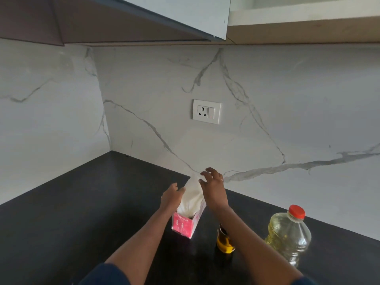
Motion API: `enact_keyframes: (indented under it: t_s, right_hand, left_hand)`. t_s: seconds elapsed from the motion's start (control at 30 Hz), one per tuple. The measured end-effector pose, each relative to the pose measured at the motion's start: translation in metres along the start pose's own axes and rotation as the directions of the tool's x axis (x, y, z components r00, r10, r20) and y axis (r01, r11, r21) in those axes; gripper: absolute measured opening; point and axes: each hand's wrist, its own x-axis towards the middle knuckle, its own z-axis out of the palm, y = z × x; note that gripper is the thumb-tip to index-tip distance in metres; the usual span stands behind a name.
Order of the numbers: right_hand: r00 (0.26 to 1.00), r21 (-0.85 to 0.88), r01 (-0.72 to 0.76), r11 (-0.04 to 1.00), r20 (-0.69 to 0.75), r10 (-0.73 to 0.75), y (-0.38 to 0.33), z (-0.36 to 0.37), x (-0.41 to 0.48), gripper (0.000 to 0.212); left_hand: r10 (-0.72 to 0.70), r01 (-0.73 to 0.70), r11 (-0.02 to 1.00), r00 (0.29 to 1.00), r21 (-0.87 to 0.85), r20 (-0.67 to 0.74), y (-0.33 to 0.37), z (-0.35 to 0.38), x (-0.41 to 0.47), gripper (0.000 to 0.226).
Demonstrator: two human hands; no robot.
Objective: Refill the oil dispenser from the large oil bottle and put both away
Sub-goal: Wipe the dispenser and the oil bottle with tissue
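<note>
Standing upright, oil dispenser (223, 241) sits beside large oil bottle (290, 235).

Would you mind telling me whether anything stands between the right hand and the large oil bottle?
Nothing visible does. The right hand is at the tissue; the oil bottle stands to its right across bare counter. The dispenser sits under the forearm, seemingly off that path.
</note>
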Motion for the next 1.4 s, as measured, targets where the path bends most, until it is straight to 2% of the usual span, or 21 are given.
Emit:
enact_keyframes:
  t_s: [0.07,0.17,0.27,0.37,0.5,0.6,0.7,0.83,0.93,1.0,1.07,1.1,1.2,1.23,1.3,1.4]
  right_hand:
    - [0.985,-0.040,-0.064,0.997,0.159,0.069,-0.003,-0.001,0.026,0.034]
    - [0.916,-0.181,-0.087,0.980,0.372,0.150,-0.002,0.004,0.051,0.045]
    - [0.855,-0.270,-0.077,0.960,0.477,0.203,0.002,0.017,0.063,0.054]
    - [0.854,-0.253,-0.116,0.960,0.468,0.227,0.005,0.023,0.067,0.054]
    - [0.876,-0.166,-0.161,0.973,0.431,0.219,0.003,0.026,0.067,0.041]
    - [0.903,-0.116,-0.166,0.979,0.380,0.199,0.001,0.025,0.066,0.032]
    - [0.919,0.004,-0.197,0.980,0.349,0.183,-0.001,0.018,0.066,0.022]
    - [0.942,0.213,-0.236,0.948,0.290,0.169,-0.003,0.003,0.067,0.017]
    - [0.963,0.310,-0.227,0.923,0.215,0.164,-0.003,-0.008,0.064,0.017]
    - [0.967,0.372,-0.240,0.897,0.177,0.186,-0.003,-0.015,0.061,0.016]
    - [0.951,0.477,-0.310,0.823,0.162,0.264,-0.005,-0.021,0.054,0.015]
    - [0.929,0.566,-0.367,0.738,0.173,0.329,-0.007,-0.024,0.050,0.015]
    - [0.802,0.819,-0.482,0.313,0.268,0.534,-0.010,-0.031,0.036,0.016]
    - [0.742,0.844,-0.501,0.191,0.306,0.596,-0.010,-0.033,0.033,0.015]
    - [0.621,0.816,-0.578,0.030,0.415,0.665,-0.009,-0.039,0.027,0.025]
    - [0.531,0.680,-0.730,-0.067,0.626,0.571,-0.010,-0.050,0.016,0.056]
  left_hand:
    - [0.006,-0.010,0.998,0.999,0.070,0.054,0.004,-0.002,0.012,0.050]
    - [-0.011,0.003,0.994,0.998,0.109,0.069,0.009,-0.003,0.027,0.053]
    - [0.000,-0.010,0.993,0.996,0.120,0.087,0.007,0.001,0.036,0.056]
    - [0.012,-0.029,0.988,0.993,0.151,0.114,-0.001,0.003,0.042,0.055]
    - [0.013,-0.037,0.953,0.997,0.302,0.081,-0.011,0.006,0.047,0.051]
    - [0.073,-0.075,0.976,0.997,0.207,0.018,-0.012,0.009,0.048,0.042]
    - [0.091,-0.084,0.988,0.995,0.131,-0.043,-0.008,0.008,0.047,0.036]
    - [0.097,-0.092,0.992,0.994,0.081,-0.054,0.003,0.002,0.042,0.046]
    - [0.186,-0.179,0.981,0.977,0.072,-0.105,0.012,0.000,0.037,0.043]
    - [0.271,-0.285,0.955,0.951,-0.082,-0.150,0.019,-0.002,0.030,0.033]
    - [0.352,-0.383,0.910,0.916,-0.157,-0.190,0.025,-0.004,0.021,0.025]
    - [0.380,-0.416,0.894,0.900,-0.164,-0.214,0.028,-0.005,0.017,0.023]
    - [0.408,-0.457,0.854,0.884,-0.246,-0.226,0.036,-0.004,0.007,0.012]
    - [0.425,-0.473,0.844,0.877,-0.254,-0.223,0.038,-0.003,0.004,0.012]
    - [0.472,-0.508,0.833,0.859,-0.219,-0.197,0.041,-0.001,-0.004,0.019]
    - [0.560,-0.567,0.815,0.824,-0.122,-0.086,0.041,0.004,-0.018,0.029]
